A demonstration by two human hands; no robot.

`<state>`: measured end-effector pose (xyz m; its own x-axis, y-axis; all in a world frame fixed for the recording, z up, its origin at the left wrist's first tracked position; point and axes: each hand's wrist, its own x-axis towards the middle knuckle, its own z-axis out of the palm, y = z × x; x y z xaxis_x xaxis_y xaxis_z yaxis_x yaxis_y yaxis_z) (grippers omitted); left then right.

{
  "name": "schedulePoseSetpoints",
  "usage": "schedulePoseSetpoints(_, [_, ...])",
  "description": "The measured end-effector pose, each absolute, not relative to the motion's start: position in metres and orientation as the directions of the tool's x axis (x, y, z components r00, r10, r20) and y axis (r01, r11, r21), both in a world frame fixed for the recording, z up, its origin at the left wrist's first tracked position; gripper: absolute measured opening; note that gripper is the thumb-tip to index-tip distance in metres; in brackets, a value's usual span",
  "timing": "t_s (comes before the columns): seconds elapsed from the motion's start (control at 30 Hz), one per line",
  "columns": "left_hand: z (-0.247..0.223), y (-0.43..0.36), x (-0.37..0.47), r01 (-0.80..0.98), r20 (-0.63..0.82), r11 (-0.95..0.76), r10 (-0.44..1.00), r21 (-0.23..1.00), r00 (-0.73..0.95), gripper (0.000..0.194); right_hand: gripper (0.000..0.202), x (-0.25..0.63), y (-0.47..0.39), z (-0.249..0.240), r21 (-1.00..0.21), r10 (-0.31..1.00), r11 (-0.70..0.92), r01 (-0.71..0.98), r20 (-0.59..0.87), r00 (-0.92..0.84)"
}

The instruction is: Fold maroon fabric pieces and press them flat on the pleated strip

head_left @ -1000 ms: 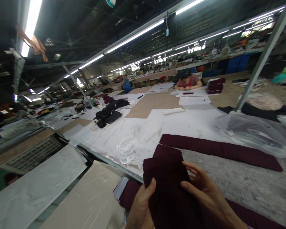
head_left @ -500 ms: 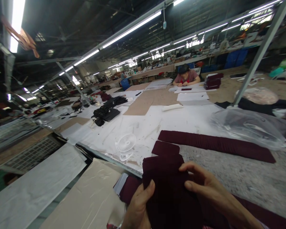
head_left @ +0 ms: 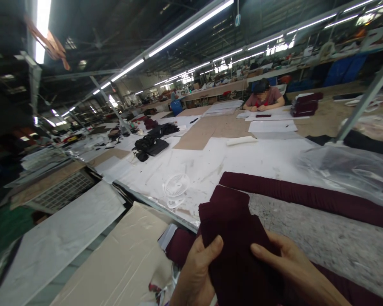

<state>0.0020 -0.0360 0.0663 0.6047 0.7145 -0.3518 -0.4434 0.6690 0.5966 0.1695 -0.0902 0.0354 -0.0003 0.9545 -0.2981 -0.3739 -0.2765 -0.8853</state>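
A dark maroon stack of cut fabric (head_left: 239, 250) is held up between my two hands at the table's near edge. My left hand (head_left: 198, 265) grips its left side, thumb on top and fingers underneath. On the right side my right hand (head_left: 282, 259) closes over the edge, with the thumb lying on the face and the fingers mostly hidden behind. A long maroon fabric strip (head_left: 306, 197) lies on the table just beyond. To the left, a maroon bundle with a grey band (head_left: 178, 244) rests low beside my left hand.
A small white fan (head_left: 176, 185) stands near the table edge. Black fabric pieces (head_left: 155, 144) lie farther off, and clear plastic (head_left: 347, 165) is at the right beside a metal post (head_left: 367, 97). A person (head_left: 264, 97) leans over the far side near a maroon stack (head_left: 306, 105).
The view has turned slightly left, so the scene sits farther right. My right hand's fingers have moved from the top edge to behind the fabric stack, and both thumbs lie farther onto it.
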Motion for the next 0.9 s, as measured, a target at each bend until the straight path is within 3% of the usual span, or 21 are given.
schedulePoseSetpoints(0.37, [0.056,-0.032,-0.001,-0.458,-0.286,0.650,0.716,0.607,0.637,0.059,0.039,0.173,-0.086,0.033,-0.864,0.939,-0.342,-0.369,-0.328,-0.102])
schedulePoseSetpoints(0.9, [0.052,-0.029,0.002,-0.448,-0.350,0.667,0.718,0.596,0.602,0.050,0.038,0.179,-0.084,0.028,-0.938,0.975,-0.224,-0.266,-0.216,-0.061])
